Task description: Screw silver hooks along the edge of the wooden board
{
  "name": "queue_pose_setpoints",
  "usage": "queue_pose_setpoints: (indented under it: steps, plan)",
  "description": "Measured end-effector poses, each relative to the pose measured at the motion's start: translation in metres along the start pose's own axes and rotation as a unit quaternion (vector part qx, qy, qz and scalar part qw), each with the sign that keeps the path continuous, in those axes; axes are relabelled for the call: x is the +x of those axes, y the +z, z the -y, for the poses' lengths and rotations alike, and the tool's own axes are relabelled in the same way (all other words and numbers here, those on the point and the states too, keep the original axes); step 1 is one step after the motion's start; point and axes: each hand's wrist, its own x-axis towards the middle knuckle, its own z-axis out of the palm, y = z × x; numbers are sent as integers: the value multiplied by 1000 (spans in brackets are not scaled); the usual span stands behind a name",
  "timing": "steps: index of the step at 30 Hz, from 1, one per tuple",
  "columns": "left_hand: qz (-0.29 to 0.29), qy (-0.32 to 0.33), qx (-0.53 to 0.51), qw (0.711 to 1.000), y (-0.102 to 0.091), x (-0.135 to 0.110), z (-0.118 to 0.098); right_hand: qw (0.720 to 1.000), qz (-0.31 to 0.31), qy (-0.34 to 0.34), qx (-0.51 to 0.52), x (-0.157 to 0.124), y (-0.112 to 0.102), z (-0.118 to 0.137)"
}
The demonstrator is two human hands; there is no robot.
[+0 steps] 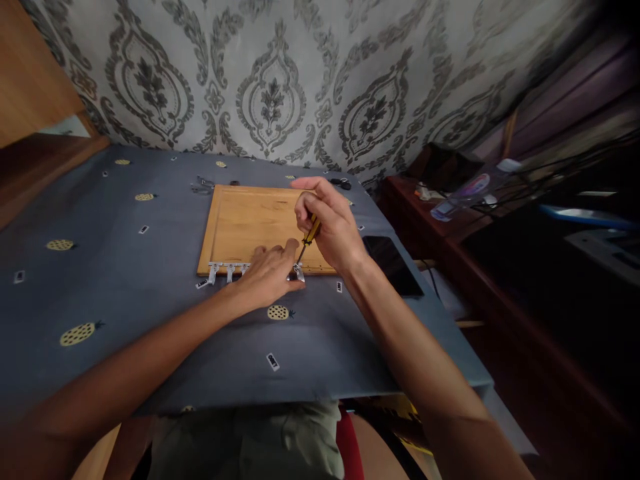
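Observation:
A wooden panel point(250, 217) with a raised frame lies flat on the cloth-covered table. Along its near edge sits a row of small silver metal hinges point(213, 272), their arms jutting past the edge. My left hand point(265, 275) rests over this edge, hiding part of the row, with thumb and index finger around the rightmost hinge point(299, 272). Fingers curled, my right hand point(333, 223) grips the yellow-and-black handle of a screwdriver point(311, 232). Its shaft slants down to the left, and the tip meets that rightmost hinge. The exact screw is too small to make out.
Pliers point(203, 185) lie beyond the panel's far left corner. A dark phone or tablet point(393, 265) is right of the panel. A plastic bottle point(475, 190) stands tilted-looking on the dark red desk point(405, 207) at right. Behind the table hangs a patterned curtain point(273, 87).

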Motion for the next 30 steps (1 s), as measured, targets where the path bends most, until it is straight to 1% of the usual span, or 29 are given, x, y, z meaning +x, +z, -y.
queue_pose_setpoints:
  steps: [3, 4, 5, 6, 8, 9, 10, 11, 14, 17, 19, 21, 23, 25, 27, 29, 30]
  plan:
    - [4, -4, -1, 1000, 0, 0, 0, 998, -62, -20, -1, -5, 6, 2]
    - [3, -3, -2, 1000, 0, 0, 0, 998, -65, -20, 3, -5, 6, 4]
    - [2, -1, -1, 1000, 0, -1, 0, 999, -46, -11, 7, -6, 5, 5]
    - [0, -1, 3, 1000, 0, -1, -1, 1000, -3, 7, 12, -5, 3, 7]
    - [-2, -4, 11, 1000, 1, -1, -1, 991, 119, 55, 24, -3, -3, 10]
    - [-1, -5, 13, 1000, 1, -1, -2, 984, 160, 65, 35, -1, -5, 11]
    - [0, -6, 12, 1000, 1, 0, -2, 981, 178, 65, 48, 1, -7, 11]
    - [1, -5, 10, 1000, 1, 0, -3, 981, 176, 56, 61, 2, -8, 10]
    - [0, -4, 6, 1000, 0, 0, -3, 992, 109, 22, 67, 5, -7, 4]
    - [-4, -3, 7, 1000, 0, -1, -2, 999, 14, 12, 31, 4, -4, -2]
    - [-7, 1, 4, 1000, 0, -1, -2, 999, -42, 6, 16, 3, -4, -4]
    - [-8, 3, 3, 1000, 0, -1, -1, 997, -73, -4, 24, 2, -6, -4]
    - [-6, -1, 3, 1000, 0, -1, -2, 996, -74, -7, 42, 1, -8, -2]
    - [-2, -2, 0, 1000, 0, -1, -2, 998, -37, 4, 59, 1, -10, 1]
    - [0, -1, -1, 1000, 0, -1, -1, 996, 47, 25, 73, 0, -12, 6]
    - [-1, 3, 1, 1000, 1, -1, 0, 987, 133, 38, 87, -1, -13, 9]
    - [-2, 4, 3, 1000, 1, -1, 0, 982, 156, 39, 93, -2, -13, 10]
